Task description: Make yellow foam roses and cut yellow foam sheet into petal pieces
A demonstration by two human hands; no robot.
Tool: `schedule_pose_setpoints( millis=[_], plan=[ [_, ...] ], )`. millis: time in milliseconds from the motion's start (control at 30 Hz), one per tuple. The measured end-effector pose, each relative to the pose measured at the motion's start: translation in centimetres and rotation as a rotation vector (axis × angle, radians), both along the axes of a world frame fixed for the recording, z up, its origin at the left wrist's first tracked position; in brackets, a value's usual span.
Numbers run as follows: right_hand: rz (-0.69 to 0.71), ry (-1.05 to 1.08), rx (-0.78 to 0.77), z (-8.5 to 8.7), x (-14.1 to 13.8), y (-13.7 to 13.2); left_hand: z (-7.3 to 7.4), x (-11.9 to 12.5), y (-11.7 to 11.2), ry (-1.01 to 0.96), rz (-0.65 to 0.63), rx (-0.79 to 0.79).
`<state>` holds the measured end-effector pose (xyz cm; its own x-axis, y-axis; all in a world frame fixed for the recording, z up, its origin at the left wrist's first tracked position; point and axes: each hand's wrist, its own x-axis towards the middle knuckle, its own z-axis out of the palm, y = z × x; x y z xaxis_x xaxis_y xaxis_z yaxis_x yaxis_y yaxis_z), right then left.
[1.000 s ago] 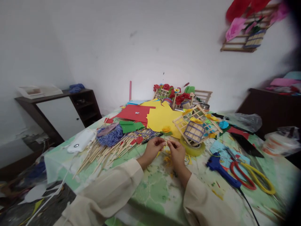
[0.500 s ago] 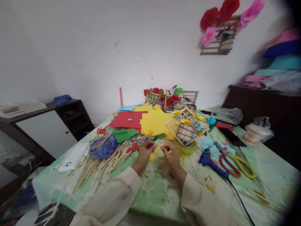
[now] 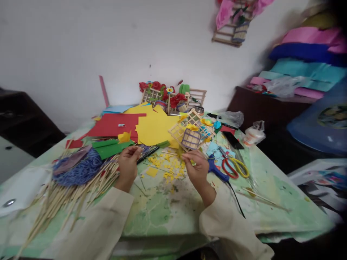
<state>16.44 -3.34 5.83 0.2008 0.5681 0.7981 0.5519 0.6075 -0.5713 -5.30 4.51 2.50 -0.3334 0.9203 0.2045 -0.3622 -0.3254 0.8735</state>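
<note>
Pinched between thumb and forefinger, the right hand (image 3: pixel 196 168) grips a small scrap (image 3: pixel 190 161), yellowish-green and too tiny to make out. It sits just right of the frame's centre, raised over the table (image 3: pixel 162 216) and just in front of the stick basket. The left hand (image 3: pixel 128 164), left of centre and well apart from the right, has its fingers curled in with the thumb against them. I cannot tell whether anything lies inside that curl. Cream sleeves (image 3: pixel 108 224) run off the bottom edge.

Between the hands a scatter of yellow cuttings (image 3: pixel 165 169) lies on the green-patterned cloth. Wooden sticks (image 3: pixel 70 196) fan out toward the lower left, partly under a heap of blue yarn (image 3: pixel 81 169), and a white device (image 3: pixel 16 187) is cut off at the left edge. A black pen (image 3: pixel 148 153) lies just beside the left fingertips. Right of the right hand lies a blue glue gun (image 3: pixel 218 171) (its cable trails toward the lower right), and past it red-and-yellow scissors (image 3: pixel 235 167).

Further back come green paper (image 3: pixel 110 148), a yellow sheet (image 3: pixel 154 128) and a red sheet (image 3: pixel 114 124), the yellow one overlapping the red. The stick basket (image 3: pixel 191 134) leans tilted on the yellow one. Against the wall stands a blurred cluster of red flowers (image 3: pixel 162 92) on lattice frames. At the top edge, a wall hanging (image 3: pixel 230 27) is cropped.
</note>
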Motion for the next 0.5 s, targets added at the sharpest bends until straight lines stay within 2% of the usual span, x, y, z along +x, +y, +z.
schedule_pose_setpoints(
  millis=[200,367,500],
  plan=[
    [0.053,-0.061,-0.02,-1.6,-0.7,-0.3,0.3,-0.5,0.0,0.066,0.11,0.003],
    [0.015,-0.123,-0.03,-3.4,0.3,-1.1,0.8,-0.6,-0.2,-0.033,0.089,-0.012],
    [-0.051,-0.056,-0.043,-4.3,1.3,-0.7,1.4,-0.6,-0.5,-0.057,0.083,-0.031]
  ],
)
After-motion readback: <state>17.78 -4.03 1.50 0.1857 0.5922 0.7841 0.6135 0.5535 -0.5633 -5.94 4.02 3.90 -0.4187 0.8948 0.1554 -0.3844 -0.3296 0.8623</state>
